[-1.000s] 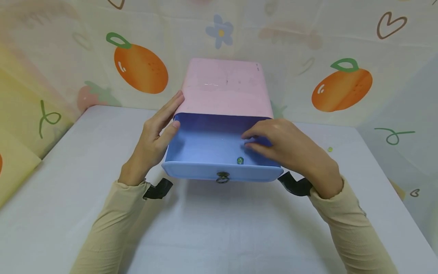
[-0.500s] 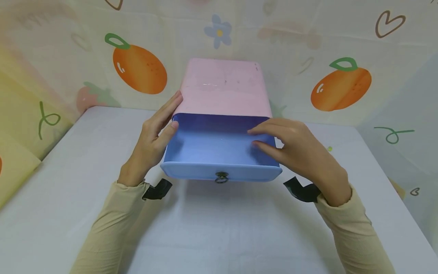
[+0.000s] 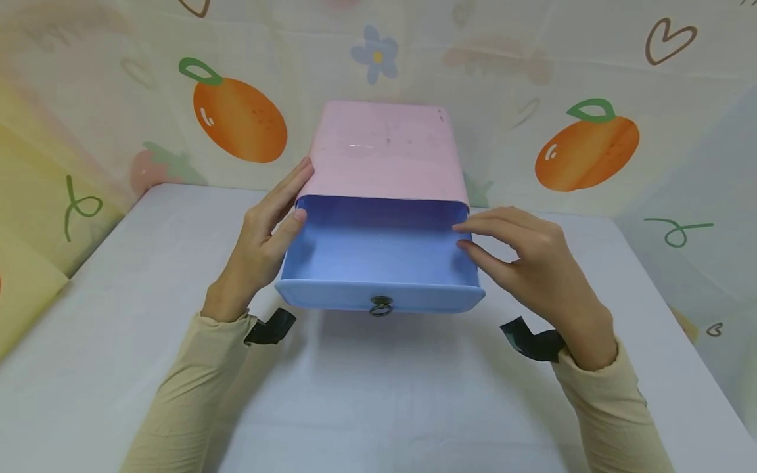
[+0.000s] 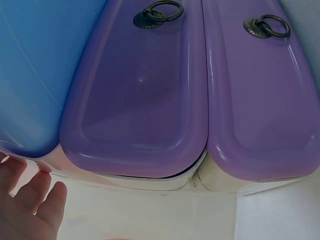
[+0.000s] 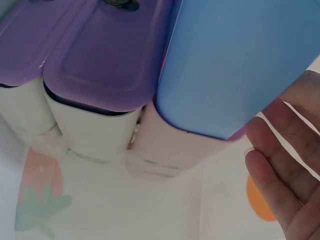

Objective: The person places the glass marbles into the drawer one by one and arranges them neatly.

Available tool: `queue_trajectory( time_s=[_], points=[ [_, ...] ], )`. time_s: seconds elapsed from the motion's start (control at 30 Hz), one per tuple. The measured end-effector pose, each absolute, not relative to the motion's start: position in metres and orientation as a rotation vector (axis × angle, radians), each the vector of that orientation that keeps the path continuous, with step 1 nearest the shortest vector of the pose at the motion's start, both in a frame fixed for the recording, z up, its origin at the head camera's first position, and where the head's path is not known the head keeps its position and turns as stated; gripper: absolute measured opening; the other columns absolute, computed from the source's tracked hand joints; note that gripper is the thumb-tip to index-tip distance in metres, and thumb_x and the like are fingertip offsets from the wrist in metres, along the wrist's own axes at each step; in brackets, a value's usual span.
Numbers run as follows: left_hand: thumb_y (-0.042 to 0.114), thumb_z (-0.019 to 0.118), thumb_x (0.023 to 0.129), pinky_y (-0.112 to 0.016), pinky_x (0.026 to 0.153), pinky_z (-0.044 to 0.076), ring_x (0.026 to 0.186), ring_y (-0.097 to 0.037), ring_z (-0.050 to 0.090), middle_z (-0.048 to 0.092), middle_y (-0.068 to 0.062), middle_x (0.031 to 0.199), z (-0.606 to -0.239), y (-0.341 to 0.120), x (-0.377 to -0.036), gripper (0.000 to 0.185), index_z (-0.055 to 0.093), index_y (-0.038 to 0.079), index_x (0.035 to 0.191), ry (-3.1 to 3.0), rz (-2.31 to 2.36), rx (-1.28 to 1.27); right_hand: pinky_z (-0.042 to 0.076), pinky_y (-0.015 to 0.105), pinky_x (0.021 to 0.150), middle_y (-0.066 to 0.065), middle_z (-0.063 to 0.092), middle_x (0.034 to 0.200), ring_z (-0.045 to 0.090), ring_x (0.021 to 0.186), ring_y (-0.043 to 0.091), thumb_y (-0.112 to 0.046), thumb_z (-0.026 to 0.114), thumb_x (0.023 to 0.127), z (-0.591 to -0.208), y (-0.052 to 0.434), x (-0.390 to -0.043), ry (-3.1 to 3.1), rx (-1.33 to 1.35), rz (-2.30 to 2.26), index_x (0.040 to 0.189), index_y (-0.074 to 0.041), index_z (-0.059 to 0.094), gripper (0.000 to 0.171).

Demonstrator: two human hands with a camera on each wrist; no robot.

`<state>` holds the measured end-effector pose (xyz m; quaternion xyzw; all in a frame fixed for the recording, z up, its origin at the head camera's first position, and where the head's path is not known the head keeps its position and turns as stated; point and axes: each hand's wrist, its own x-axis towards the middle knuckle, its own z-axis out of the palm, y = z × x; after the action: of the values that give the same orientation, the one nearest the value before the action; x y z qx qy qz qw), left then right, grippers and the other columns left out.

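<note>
Blue drawer [image 3: 378,253] pulled out of pink case [image 3: 387,151], both hands at its sides.
Ring pull [image 3: 381,305] nearest. Left hand [image 3: 260,246] flat against left wall, fingers straight, thumb inside. Right hand [image 3: 532,263] just off right wall, fingers relaxed, holding nothing. Table [image 3: 378,394] underneath; purple drawers [image 4: 150,100] below.

White surface [image 3: 378,394]; cream backdrop wall [image 3: 503,98] printed with oranges [image 3: 239,128], hearts, a blue flower [image 3: 374,54]; soft even light.

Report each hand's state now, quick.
Left hand: open, straight fingers resting against the left side of the blue drawer.
Right hand: open, fingertips at the drawer's right edge, holding nothing.
</note>
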<state>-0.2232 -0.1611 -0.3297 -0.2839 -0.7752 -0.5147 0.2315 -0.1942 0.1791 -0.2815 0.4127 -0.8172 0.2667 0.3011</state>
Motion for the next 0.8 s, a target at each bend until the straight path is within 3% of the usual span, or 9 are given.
queue_trajectory(
  time_s=[0.4, 0.5, 0.63, 0.8],
  points=[
    [0.005, 0.046, 0.097, -0.028, 0.120, 0.034, 0.148, -0.015, 0.037, 0.040, -0.002, 0.159, -0.328, -0.161, -0.222, 0.053, 0.044, 0.008, 0.149, -2.136, -1.411, -0.775, 0.045, 0.005, 0.096, 0.010, 0.076, 0.095, 0.071, 0.091, 0.023, 0.002, 0.083, 0.073, -0.287, 0.189, -0.188, -2.222, 1.010, 0.753, 0.103, -0.002, 0.076, 0.031],
    [0.005, 0.046, 0.097, -0.028, 0.120, 0.033, 0.148, -0.015, 0.037, 0.040, -0.002, 0.159, -0.328, -0.161, -0.222, 0.053, 0.044, 0.008, 0.150, -2.136, -1.414, -0.774, 0.044, 0.004, 0.097, 0.011, 0.076, 0.096, 0.071, 0.092, 0.025, -0.023, 0.078, 0.086, -0.288, 0.193, -0.187, -2.238, 0.984, 0.745, 0.104, -0.001, 0.076, 0.028],
    [0.004, 0.045, 0.097, -0.028, 0.120, 0.033, 0.148, -0.015, 0.036, 0.040, -0.002, 0.159, -0.329, -0.162, -0.222, 0.053, 0.044, 0.008, 0.149, -2.131, -1.418, -0.773, 0.045, 0.005, 0.096, 0.011, 0.077, 0.095, 0.071, 0.090, 0.025, -0.050, 0.058, 0.094, -0.288, 0.198, -0.187, -2.201, 0.971, 0.742, 0.104, -0.001, 0.076, 0.053],
    [0.003, 0.045, 0.097, -0.028, 0.120, 0.033, 0.148, -0.016, 0.036, 0.040, -0.004, 0.158, -0.328, -0.162, -0.221, 0.052, 0.044, 0.007, 0.149, -2.125, -1.425, -0.787, 0.046, 0.006, 0.095, 0.011, 0.077, 0.095, 0.070, 0.090, 0.022, -0.050, 0.059, 0.094, -0.288, 0.204, -0.188, -2.171, 0.954, 0.765, 0.104, -0.002, 0.076, 0.052]
  ],
)
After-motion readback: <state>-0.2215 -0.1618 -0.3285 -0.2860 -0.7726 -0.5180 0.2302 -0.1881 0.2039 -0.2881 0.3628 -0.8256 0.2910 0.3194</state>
